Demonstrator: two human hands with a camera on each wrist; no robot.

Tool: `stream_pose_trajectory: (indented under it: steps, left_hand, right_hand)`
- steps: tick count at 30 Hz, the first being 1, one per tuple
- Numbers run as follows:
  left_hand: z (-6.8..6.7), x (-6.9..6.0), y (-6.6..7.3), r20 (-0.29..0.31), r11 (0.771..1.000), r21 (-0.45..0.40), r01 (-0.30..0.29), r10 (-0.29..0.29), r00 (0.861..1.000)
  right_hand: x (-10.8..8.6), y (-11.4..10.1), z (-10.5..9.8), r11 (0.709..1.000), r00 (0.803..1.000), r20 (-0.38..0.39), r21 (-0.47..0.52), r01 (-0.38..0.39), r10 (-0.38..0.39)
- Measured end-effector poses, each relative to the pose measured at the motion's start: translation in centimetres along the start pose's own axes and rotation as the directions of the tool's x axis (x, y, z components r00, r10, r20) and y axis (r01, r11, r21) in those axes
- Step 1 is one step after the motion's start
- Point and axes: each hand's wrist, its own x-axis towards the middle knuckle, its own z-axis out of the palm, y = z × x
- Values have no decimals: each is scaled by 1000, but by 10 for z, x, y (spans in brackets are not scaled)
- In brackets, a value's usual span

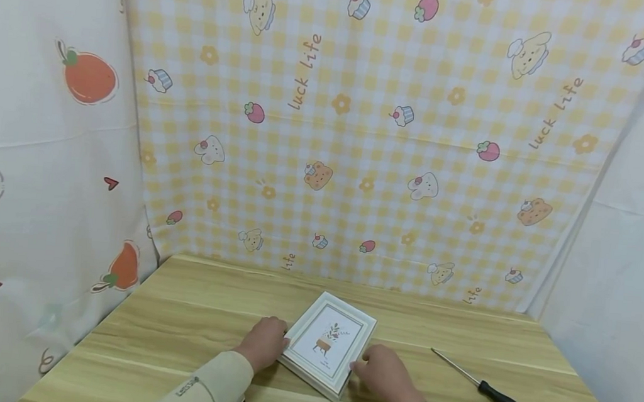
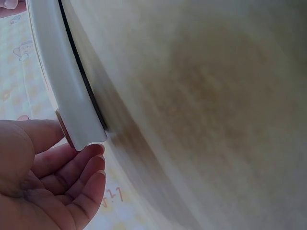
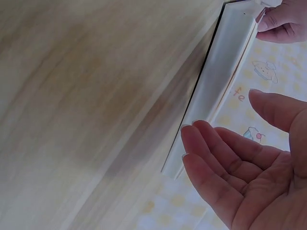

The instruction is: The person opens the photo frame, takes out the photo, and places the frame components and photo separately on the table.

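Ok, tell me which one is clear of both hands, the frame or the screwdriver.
The screwdriver, with its black, yellow-ended handle, right of the right hand. The frame is between the hands, the left hand gripping it.

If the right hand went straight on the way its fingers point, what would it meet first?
Most likely the white picture frame: the right hand points at the side facing it, with its fingertips at or very near that side; contact is hard to judge.
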Motion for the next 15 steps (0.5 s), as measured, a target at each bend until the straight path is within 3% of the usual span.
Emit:
stream_pose_trajectory:
  steps: [7,15]
  left_hand:
    - [-2,1,2,8,1000,6,16,-16,1000]
    - [-4,3,5,70,997,-19,73,-72,995]
  right_hand:
    - [1,-7,3,1000,1000,27,17,-16,16]
    - [4,-7,7,998,998,27,17,-57,57]
